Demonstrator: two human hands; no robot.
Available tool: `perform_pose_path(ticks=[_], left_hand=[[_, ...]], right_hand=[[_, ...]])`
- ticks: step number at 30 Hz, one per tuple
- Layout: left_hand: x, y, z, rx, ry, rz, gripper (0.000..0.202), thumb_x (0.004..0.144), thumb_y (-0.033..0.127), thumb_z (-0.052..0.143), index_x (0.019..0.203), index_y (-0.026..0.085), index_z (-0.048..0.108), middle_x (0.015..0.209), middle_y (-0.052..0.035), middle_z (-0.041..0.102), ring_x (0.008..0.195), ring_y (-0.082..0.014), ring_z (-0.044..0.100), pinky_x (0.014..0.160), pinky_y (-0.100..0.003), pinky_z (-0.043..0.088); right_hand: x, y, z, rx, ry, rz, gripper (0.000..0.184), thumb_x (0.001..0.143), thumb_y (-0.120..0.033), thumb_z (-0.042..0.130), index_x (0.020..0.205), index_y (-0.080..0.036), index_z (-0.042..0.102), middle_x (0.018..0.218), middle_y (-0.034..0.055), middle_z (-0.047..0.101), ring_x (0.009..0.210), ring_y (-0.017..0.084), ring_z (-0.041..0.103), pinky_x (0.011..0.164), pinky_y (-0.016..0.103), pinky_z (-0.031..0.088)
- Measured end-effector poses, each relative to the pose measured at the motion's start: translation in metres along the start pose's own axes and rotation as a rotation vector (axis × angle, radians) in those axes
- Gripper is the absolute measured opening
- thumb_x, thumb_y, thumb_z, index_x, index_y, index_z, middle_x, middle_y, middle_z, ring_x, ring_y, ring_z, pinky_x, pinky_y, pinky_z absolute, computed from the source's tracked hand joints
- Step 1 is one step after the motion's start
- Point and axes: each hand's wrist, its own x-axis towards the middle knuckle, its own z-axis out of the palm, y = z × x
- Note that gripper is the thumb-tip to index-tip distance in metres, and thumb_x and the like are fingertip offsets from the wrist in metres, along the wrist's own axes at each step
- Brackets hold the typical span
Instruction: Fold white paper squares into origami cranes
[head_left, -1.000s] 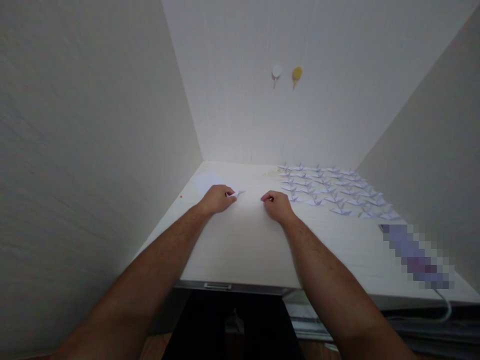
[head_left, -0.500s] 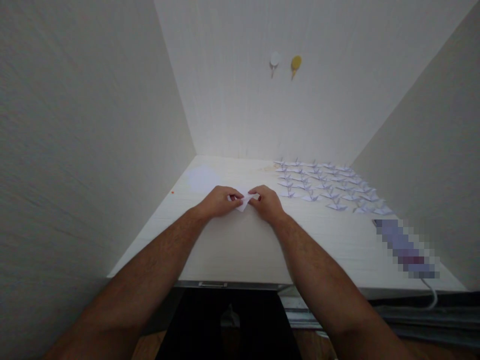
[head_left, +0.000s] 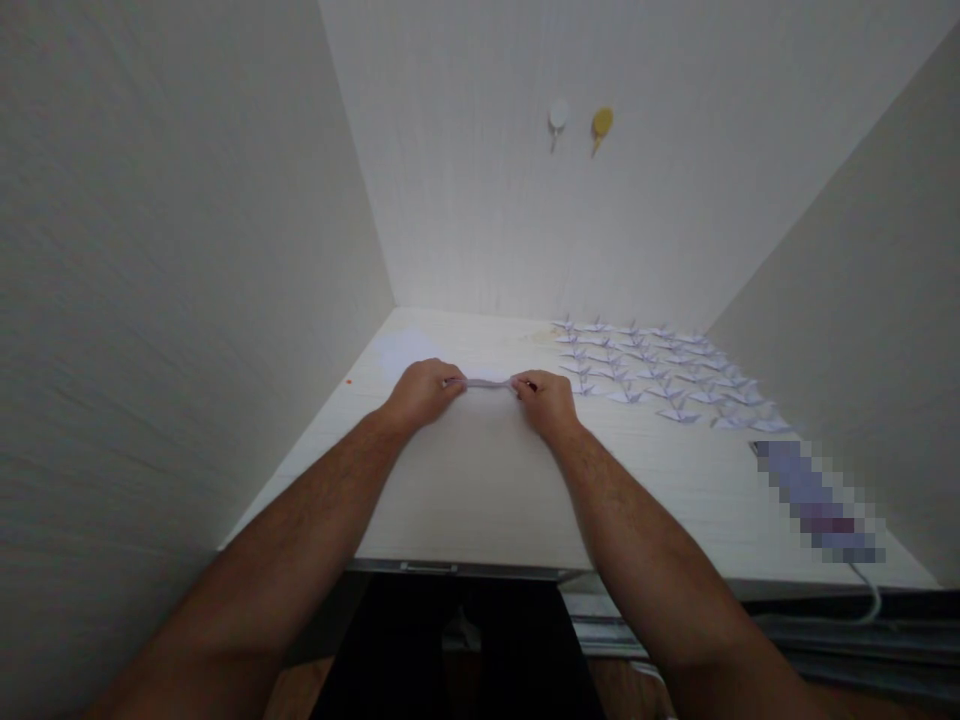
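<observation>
Over the tabletop (head_left: 487, 490): folded paper (head_left: 489, 382)
Left hand (head_left: 420, 392): fingers pinching its left end
Right hand (head_left: 547, 402): fingers pinching right end

No readable text, label, brand, number or sign anywhere in view.

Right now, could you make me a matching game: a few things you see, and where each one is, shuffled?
1 folded paper
2 paper cranes
3 yellow hook
4 orange speck

a on the back wall
b in rows on the table, right side
c on the table near its left edge
d held between left hand and right hand

Pairs: 1-d, 2-b, 3-a, 4-c.
</observation>
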Motion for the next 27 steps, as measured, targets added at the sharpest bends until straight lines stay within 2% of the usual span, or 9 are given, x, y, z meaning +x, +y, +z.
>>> perform_pose_path(ticks=[6,11,15,18,21,23,24,26,27], left_hand=[[0.005,-0.013,0.002,0.144,0.064,-0.066,0.025,0.086,0.034,0.055,0.088,0.021,0.076,0.090,-0.0090,0.071,0.095,-0.0245,0.060,0.085,-0.036,0.044],[0.008,-0.015,0.006,0.147,0.019,-0.162,0.028,0.081,0.042,0.063,0.097,0.023,0.077,0.096,-0.0087,0.072,0.095,-0.0250,0.062,0.086,-0.036,0.046],[0.004,-0.012,0.005,0.073,-0.008,-0.129,0.041,0.073,0.049,0.070,0.104,0.023,0.076,0.100,-0.0084,0.073,0.099,-0.0271,0.062,0.091,-0.037,0.045],[0.003,-0.007,0.000,-0.106,0.111,-0.168,0.032,0.079,0.043,0.061,0.097,0.021,0.076,0.102,-0.0080,0.073,0.096,-0.0244,0.063,0.091,-0.036,0.045],[0.012,0.005,-0.007,-0.443,0.291,-0.358,0.033,0.080,0.037,0.057,0.101,0.018,0.072,0.106,-0.0095,0.072,0.094,-0.0219,0.064,0.084,-0.034,0.049],[0.020,0.018,-0.009,-0.768,0.247,-0.476,0.037,0.078,0.040,0.060,0.104,0.016,0.068,0.109,-0.0118,0.070,0.088,-0.0209,0.066,0.073,-0.032,0.051],[0.024,0.026,-0.009,-0.915,0.190,-0.517,0.036,0.078,0.043,0.060,0.099,0.015,0.067,0.105,-0.0130,0.070,0.084,-0.0203,0.066,0.069,-0.031,0.051],[0.029,0.041,-0.004,-1.100,0.055,-0.513,0.039,0.077,0.052,0.060,0.087,0.015,0.065,0.091,-0.0121,0.070,0.074,-0.0186,0.065,0.064,-0.030,0.050],[0.029,0.048,0.001,-1.121,0.062,-0.479,0.039,0.075,0.054,0.062,0.080,0.016,0.063,0.082,-0.0095,0.068,0.068,-0.0167,0.062,0.060,-0.028,0.048]], right_hand=[[0.000,-0.002,-0.009,-0.077,0.159,0.081,0.017,0.083,-0.023,0.057,0.073,-0.019,0.070,0.075,0.0037,0.071,0.074,0.017,0.062,0.074,0.029,0.044],[0.000,-0.006,-0.017,-0.047,0.303,0.170,0.017,0.082,-0.029,0.057,0.075,-0.019,0.068,0.074,0.0046,0.069,0.071,0.018,0.061,0.071,0.029,0.045],[0.000,-0.008,-0.021,-0.004,0.419,0.173,0.018,0.082,-0.030,0.054,0.080,-0.018,0.068,0.076,0.0051,0.068,0.073,0.018,0.061,0.074,0.029,0.046],[0.002,-0.009,-0.021,0.141,0.464,0.212,0.020,0.081,-0.034,0.054,0.082,-0.018,0.066,0.073,0.0037,0.066,0.070,0.017,0.060,0.069,0.027,0.047],[0.004,-0.012,-0.019,0.379,0.386,0.306,0.023,0.074,-0.039,0.061,0.079,-0.017,0.063,0.064,0.0000,0.060,0.058,0.014,0.054,0.056,0.024,0.043],[0.005,-0.013,-0.019,0.522,0.283,0.351,0.025,0.069,-0.041,0.065,0.074,-0.017,0.061,0.057,-0.0029,0.055,0.051,0.011,0.048,0.049,0.023,0.037],[0.005,-0.014,-0.019,0.576,0.243,0.367,0.025,0.067,-0.041,0.066,0.072,-0.017,0.059,0.055,-0.0042,0.052,0.049,0.010,0.045,0.047,0.022,0.035],[0.005,-0.015,-0.020,0.635,0.205,0.393,0.026,0.063,-0.040,0.068,0.068,-0.018,0.056,0.051,-0.0062,0.047,0.045,0.008,0.039,0.045,0.022,0.032],[0.005,-0.015,-0.020,0.647,0.200,0.404,0.025,0.062,-0.039,0.069,0.066,-0.019,0.055,0.050,-0.0069,0.046,0.045,0.008,0.037,0.045,0.022,0.031]])
